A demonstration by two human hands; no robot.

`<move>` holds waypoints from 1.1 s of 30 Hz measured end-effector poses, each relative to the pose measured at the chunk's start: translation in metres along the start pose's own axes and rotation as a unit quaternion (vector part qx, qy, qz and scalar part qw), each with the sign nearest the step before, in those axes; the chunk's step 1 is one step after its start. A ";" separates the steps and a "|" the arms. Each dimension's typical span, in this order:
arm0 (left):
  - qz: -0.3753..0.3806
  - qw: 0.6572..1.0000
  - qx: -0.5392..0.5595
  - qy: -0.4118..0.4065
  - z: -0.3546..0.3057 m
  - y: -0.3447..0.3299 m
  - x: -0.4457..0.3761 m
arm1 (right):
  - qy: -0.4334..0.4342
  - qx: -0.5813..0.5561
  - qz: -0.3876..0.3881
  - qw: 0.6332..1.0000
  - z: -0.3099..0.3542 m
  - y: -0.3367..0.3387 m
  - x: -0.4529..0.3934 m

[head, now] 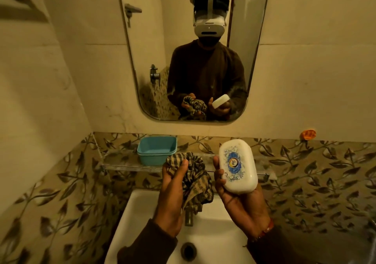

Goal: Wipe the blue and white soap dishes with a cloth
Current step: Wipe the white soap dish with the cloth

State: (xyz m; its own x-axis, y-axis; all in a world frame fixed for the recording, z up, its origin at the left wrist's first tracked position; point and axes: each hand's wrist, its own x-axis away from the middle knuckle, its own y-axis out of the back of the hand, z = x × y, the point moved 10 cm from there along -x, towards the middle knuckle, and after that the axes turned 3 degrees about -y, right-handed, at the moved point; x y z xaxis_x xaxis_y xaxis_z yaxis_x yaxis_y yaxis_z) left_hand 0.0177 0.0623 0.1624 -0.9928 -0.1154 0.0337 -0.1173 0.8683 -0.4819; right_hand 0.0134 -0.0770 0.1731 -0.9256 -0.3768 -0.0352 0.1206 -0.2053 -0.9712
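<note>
The person's right hand (230, 184) held the white oval plastic soap dish with a blue picture on its lid (238, 166) up over the white sink (213, 233), with the thumb curled round its left edge and the palm under it. The left hand (173, 184) gripped the bunched brown checked cloth (195, 178), which hung down just beside the dish and did not touch it. The blue plastic tub-shaped soap dish (156, 149) sat on the glass shelf (122, 162) behind, with no hand on it.

To wipe well, the left hand would likely need to bring a flat part of the cloth onto the lid and rub all over it, edges too. The right hand should keep a firm hold, because the smooth dish looked slippery and could drop into the sink.
</note>
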 end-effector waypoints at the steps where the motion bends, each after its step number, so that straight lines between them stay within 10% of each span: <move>1: 0.000 1.000 -0.003 -0.004 -0.002 0.002 0.000 | 0.001 0.003 -0.007 1.000 -0.001 0.002 -0.001; 11: -0.012 0.996 -0.076 -0.040 -0.013 0.007 0.004 | 0.063 0.239 -0.088 0.965 0.013 0.019 -0.004; 21: 0.047 0.990 -0.129 -0.016 -0.007 -0.029 0.021 | 0.188 0.683 -0.171 0.685 0.032 0.000 -0.001; 27: 0.028 0.989 -0.133 -0.065 -0.033 -0.032 0.013 | 0.169 0.719 -0.118 0.664 0.010 -0.012 -0.001; 33: 0.016 0.963 -0.249 -0.100 -0.040 -0.022 0.009 | 0.307 0.836 -0.056 0.450 -0.007 -0.047 0.013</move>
State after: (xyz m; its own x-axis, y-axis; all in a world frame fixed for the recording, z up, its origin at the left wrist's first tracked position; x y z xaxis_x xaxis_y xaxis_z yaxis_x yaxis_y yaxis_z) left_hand 0.0098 0.0618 0.2085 -0.9768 -0.1325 -0.1684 -0.1345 0.9909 0.0009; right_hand -0.0072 -0.0661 0.2165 -0.8219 -0.0639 -0.5660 -0.3135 -0.7788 0.5433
